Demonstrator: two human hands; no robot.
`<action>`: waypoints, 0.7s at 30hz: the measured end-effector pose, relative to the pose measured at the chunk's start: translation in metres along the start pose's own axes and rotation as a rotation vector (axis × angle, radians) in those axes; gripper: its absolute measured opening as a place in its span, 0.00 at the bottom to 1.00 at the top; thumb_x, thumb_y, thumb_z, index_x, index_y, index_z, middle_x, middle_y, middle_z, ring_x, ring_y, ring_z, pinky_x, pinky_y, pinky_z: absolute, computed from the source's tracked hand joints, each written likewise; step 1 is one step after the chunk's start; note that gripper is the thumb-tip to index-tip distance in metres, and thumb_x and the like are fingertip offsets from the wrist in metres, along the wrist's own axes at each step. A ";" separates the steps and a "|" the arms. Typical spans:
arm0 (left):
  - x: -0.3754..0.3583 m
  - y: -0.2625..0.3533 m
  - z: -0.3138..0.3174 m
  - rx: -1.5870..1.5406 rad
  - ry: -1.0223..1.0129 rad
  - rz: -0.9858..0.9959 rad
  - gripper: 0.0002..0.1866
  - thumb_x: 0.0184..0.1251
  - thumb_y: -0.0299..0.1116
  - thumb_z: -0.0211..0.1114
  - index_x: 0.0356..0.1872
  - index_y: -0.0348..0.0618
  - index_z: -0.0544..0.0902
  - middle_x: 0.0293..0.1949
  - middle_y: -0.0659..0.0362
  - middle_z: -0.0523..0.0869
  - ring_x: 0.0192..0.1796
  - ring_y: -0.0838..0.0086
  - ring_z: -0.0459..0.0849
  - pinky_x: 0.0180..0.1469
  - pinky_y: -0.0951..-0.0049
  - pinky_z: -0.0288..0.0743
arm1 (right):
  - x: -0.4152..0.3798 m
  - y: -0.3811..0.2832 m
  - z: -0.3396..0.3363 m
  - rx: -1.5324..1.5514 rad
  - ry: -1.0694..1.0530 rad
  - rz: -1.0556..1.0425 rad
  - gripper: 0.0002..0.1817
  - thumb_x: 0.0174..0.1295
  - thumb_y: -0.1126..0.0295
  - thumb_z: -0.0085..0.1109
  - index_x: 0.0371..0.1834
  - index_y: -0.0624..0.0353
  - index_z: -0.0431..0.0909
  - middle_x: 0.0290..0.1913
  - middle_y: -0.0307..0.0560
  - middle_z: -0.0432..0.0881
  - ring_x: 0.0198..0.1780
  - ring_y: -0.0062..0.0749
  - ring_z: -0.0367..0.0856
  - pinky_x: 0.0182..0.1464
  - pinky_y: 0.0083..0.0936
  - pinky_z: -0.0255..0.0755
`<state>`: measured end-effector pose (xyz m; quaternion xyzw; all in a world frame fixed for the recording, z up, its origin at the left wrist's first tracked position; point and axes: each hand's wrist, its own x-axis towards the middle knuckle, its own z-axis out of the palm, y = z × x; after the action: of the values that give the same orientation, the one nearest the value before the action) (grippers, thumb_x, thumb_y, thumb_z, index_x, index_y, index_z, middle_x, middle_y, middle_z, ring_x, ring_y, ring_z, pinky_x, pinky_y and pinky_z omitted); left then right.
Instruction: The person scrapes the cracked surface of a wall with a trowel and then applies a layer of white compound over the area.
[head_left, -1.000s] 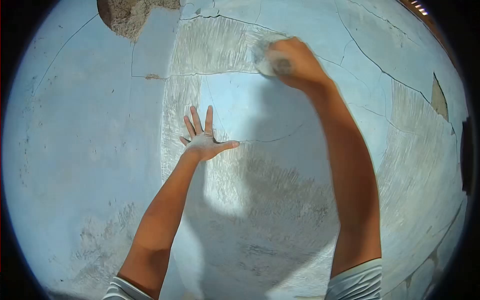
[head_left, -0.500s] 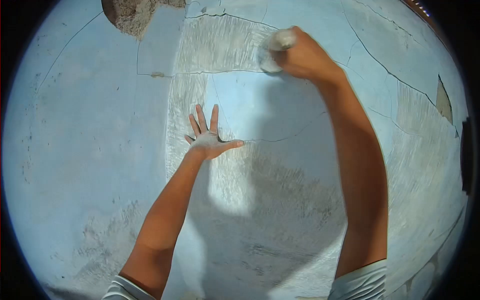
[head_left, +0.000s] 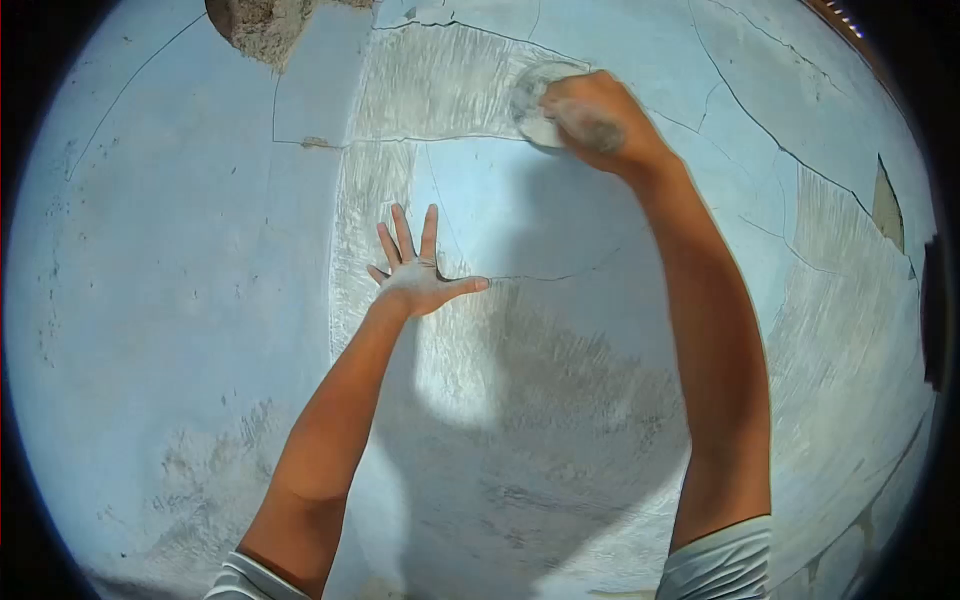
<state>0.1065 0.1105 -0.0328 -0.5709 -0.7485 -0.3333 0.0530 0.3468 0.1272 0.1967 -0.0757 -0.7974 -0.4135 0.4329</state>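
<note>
A pale blue wall fills the view. On it my left hand lies with fingers spread, holding nothing, dust on its back. Higher and to the right, my right hand is wrapped round a dusty tool with a rounded handle. The tool's grey, roundish head shows beside my fingers, against the right end of a scraped whitish band. Motion blurs the tool, so its exact shape is unclear.
A broken hole with rough brown material is at the upper left. Long cracks cross the upper right, near a narrow chipped patch. Rough grey scraped areas cover the lower wall. A dark object stands at the right edge.
My right hand has shifted slightly down and right, and the tool's handle has swung from pointing up to the lower right. My left hand stays in place.
</note>
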 end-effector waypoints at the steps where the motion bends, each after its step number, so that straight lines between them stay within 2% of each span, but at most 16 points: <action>1: 0.000 0.001 0.000 0.002 -0.006 -0.006 0.86 0.39 0.90 0.71 0.84 0.71 0.15 0.83 0.46 0.06 0.84 0.41 0.06 0.76 0.11 0.29 | 0.006 -0.012 0.004 -0.050 0.074 -0.115 0.06 0.63 0.73 0.60 0.37 0.60 0.86 0.36 0.58 0.89 0.38 0.62 0.86 0.45 0.51 0.80; 2: 0.000 0.002 0.001 -0.008 -0.002 -0.019 0.86 0.39 0.90 0.71 0.85 0.71 0.16 0.83 0.46 0.05 0.83 0.40 0.05 0.76 0.11 0.29 | 0.010 -0.014 -0.007 -0.055 -0.147 0.029 0.07 0.63 0.71 0.61 0.37 0.61 0.87 0.35 0.59 0.89 0.36 0.61 0.86 0.44 0.49 0.81; 5: -0.001 0.001 0.000 -0.016 0.002 0.008 0.86 0.39 0.89 0.71 0.85 0.70 0.16 0.82 0.46 0.05 0.83 0.39 0.05 0.76 0.12 0.28 | -0.009 -0.006 -0.035 0.181 0.002 0.212 0.08 0.64 0.69 0.62 0.37 0.59 0.89 0.34 0.59 0.89 0.37 0.60 0.86 0.43 0.45 0.82; 6: -0.001 0.000 0.001 -0.039 0.010 0.011 0.86 0.39 0.89 0.72 0.85 0.70 0.16 0.82 0.46 0.05 0.83 0.39 0.04 0.76 0.12 0.27 | -0.014 -0.004 -0.047 0.152 -0.055 0.263 0.09 0.62 0.68 0.63 0.39 0.58 0.90 0.36 0.61 0.90 0.38 0.60 0.87 0.44 0.45 0.82; 9: 0.000 -0.001 0.001 -0.028 0.013 0.014 0.86 0.40 0.88 0.72 0.85 0.70 0.16 0.82 0.45 0.05 0.83 0.40 0.04 0.76 0.12 0.26 | -0.009 -0.015 -0.039 0.116 -0.105 0.014 0.08 0.59 0.69 0.64 0.37 0.61 0.89 0.40 0.64 0.90 0.40 0.61 0.88 0.46 0.46 0.82; 10: -0.001 0.000 0.000 -0.022 -0.002 0.003 0.86 0.40 0.88 0.72 0.85 0.70 0.16 0.82 0.46 0.05 0.83 0.40 0.04 0.76 0.13 0.26 | -0.004 -0.018 -0.023 0.043 -0.001 -0.085 0.09 0.58 0.69 0.62 0.34 0.64 0.87 0.43 0.67 0.89 0.41 0.62 0.88 0.47 0.47 0.83; 13: -0.001 0.000 0.000 -0.025 0.003 0.015 0.86 0.39 0.89 0.72 0.85 0.71 0.15 0.82 0.46 0.05 0.83 0.40 0.04 0.76 0.12 0.26 | -0.002 -0.023 -0.028 0.034 -0.083 0.099 0.04 0.61 0.76 0.60 0.29 0.64 0.81 0.29 0.59 0.84 0.30 0.48 0.85 0.37 0.42 0.79; 14: 0.000 0.001 0.001 -0.025 0.001 0.001 0.86 0.39 0.89 0.71 0.84 0.71 0.15 0.83 0.46 0.05 0.83 0.40 0.04 0.76 0.12 0.27 | -0.009 -0.026 -0.040 0.039 -0.110 0.165 0.06 0.63 0.75 0.59 0.29 0.64 0.81 0.29 0.56 0.85 0.31 0.47 0.85 0.37 0.42 0.78; 17: -0.003 0.001 -0.001 -0.039 -0.001 0.009 0.86 0.39 0.90 0.71 0.84 0.71 0.15 0.83 0.46 0.05 0.83 0.40 0.04 0.76 0.13 0.27 | -0.026 -0.021 -0.041 0.192 -0.032 0.386 0.07 0.64 0.74 0.59 0.29 0.64 0.82 0.33 0.55 0.87 0.35 0.46 0.86 0.40 0.41 0.80; 18: -0.001 0.000 0.002 -0.027 0.013 0.005 0.87 0.38 0.90 0.71 0.84 0.70 0.14 0.83 0.46 0.05 0.83 0.40 0.04 0.76 0.13 0.27 | -0.021 -0.017 -0.033 0.160 -0.057 0.364 0.08 0.66 0.73 0.58 0.32 0.63 0.84 0.37 0.57 0.88 0.38 0.47 0.87 0.45 0.41 0.82; 21: -0.002 0.002 0.000 -0.018 -0.004 -0.010 0.87 0.37 0.90 0.72 0.84 0.70 0.15 0.83 0.46 0.05 0.83 0.40 0.04 0.76 0.13 0.27 | 0.001 -0.011 0.008 -0.088 0.061 0.072 0.09 0.69 0.69 0.60 0.37 0.62 0.85 0.38 0.57 0.88 0.40 0.48 0.87 0.49 0.42 0.82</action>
<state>0.1087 0.1096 -0.0330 -0.5683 -0.7484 -0.3389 0.0447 0.3358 0.1261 0.1887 -0.1106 -0.7616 -0.4344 0.4680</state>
